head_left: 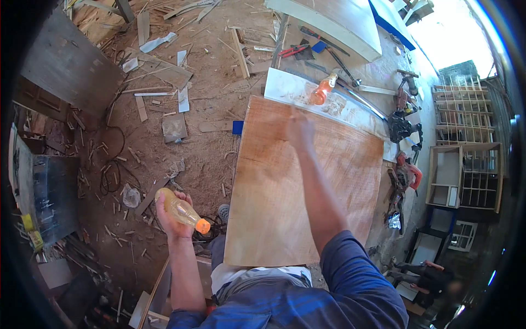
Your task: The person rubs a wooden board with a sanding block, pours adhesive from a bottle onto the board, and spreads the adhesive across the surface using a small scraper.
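My left hand (174,215) is wrapped round a clear plastic bottle (183,211) with an orange cap. It holds the bottle tilted, cap end lower and toward the right, out to the left of a wooden panel (307,186). The panel lies flat in front of me, its reddish-brown surface streaked and darker toward the far end. Over that far end is my right hand (301,130), smeared by motion; its fingers and anything in them cannot be made out. Beyond the panel, a bottle with orange contents (323,89) stands or leans on a dusty white board (290,86).
Red-handled pliers (293,50), a hammer (342,66) and power tools (404,170) lie on the work surface beyond and to the right. Wood scraps (175,77) and sawdust cover the floor at left. Another person (430,277) is at the lower right.
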Motion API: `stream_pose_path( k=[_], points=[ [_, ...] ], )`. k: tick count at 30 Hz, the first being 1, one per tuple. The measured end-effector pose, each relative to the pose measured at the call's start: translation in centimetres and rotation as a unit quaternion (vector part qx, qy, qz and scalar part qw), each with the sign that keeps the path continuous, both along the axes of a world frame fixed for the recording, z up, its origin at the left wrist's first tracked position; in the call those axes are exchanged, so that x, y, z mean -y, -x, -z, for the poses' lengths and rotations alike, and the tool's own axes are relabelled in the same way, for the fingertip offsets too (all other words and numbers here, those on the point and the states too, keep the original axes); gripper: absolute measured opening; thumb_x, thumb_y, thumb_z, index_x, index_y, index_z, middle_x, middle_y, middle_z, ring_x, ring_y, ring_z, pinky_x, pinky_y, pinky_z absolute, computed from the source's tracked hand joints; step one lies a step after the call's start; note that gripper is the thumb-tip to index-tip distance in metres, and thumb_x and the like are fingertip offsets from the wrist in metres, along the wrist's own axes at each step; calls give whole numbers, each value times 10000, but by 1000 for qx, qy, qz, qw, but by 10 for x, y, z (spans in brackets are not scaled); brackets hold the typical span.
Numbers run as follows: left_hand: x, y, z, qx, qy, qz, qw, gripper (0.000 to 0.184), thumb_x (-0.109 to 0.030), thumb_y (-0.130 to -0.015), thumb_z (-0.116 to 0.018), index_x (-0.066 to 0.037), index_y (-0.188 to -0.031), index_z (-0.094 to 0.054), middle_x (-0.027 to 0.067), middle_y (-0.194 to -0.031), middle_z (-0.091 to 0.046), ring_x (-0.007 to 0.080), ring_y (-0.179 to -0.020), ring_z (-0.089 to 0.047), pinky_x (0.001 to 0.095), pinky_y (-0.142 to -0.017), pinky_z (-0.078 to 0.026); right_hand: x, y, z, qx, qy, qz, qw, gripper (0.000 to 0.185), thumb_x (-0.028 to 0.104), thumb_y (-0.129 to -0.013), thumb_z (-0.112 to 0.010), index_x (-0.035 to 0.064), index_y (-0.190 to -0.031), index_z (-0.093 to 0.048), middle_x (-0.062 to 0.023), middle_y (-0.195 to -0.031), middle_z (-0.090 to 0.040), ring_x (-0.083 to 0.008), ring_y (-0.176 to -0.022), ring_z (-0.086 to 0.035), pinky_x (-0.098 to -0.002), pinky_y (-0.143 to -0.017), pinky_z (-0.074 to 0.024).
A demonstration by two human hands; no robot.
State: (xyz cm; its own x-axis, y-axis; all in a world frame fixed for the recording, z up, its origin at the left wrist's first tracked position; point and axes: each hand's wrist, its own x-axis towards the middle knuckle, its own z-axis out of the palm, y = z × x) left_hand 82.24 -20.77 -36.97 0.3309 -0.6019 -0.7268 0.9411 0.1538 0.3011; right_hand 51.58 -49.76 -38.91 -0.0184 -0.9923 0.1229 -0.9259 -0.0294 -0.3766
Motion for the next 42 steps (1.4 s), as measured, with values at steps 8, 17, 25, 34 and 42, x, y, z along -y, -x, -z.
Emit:
stream_pose_path(
  k=[8, 17, 25, 34, 42],
  points=[
    [-14, -8, 6, 31, 18, 3, 999, 326, -387, -966, -653, -68, -1009, -605, 60, -912, -639, 201, -881, -654, 388, -873, -577, -23, -122, -2, 47, -47, -152, 986, 223, 110, -918, -559, -13, -1035, -703, -260, -962, -728, -385, -954, -702, -516, -827, -534],
    [-26, -17, -9, -7, 19, -13, 1000, 368, -399, -937, -691, -41, -948, -604, 76, -866, -637, 215, -832, -656, 384, -870, -587, -5, -2, -38, 65, 8, 45, 997, 315, 140, -935, -584, 125, -1203, -749, -230, -936, -729, -421, -892, -694, -491, -801, -553],
    [-33, -10, -12, 24, 13, -20, 999, 342, -393, -944, -687, -57, -965, -625, 73, -856, -658, 215, -839, -672, 394, -847, -591, -5, -115, 3, 75, -68, -176, 979, 259, 197, -925, -596, 37, -1042, -763, -262, -936, -722, -459, -928, -692, -539, -841, -536],
    [-63, -21, -6, 26, -31, -67, 997, 389, -427, -947, -670, -42, -950, -616, 67, -846, -630, 217, -841, -650, 411, -842, -575, 21, -106, -13, -40, -47, -29, 998, 340, 206, -883, -566, -55, -1010, -743, -328, -1050, -709, -473, -1060, -682, -537, -965, -517],
    [-76, -27, -12, 25, -15, -76, 997, 378, -426, -945, -671, -52, -951, -613, 63, -846, -631, 219, -841, -650, 408, -836, -573, 78, -149, 6, 8, -36, -66, 997, 260, 148, -858, -606, -11, -985, -767, -279, -1010, -735, -458, -973, -712, -526, -901, -555]
  ],
)
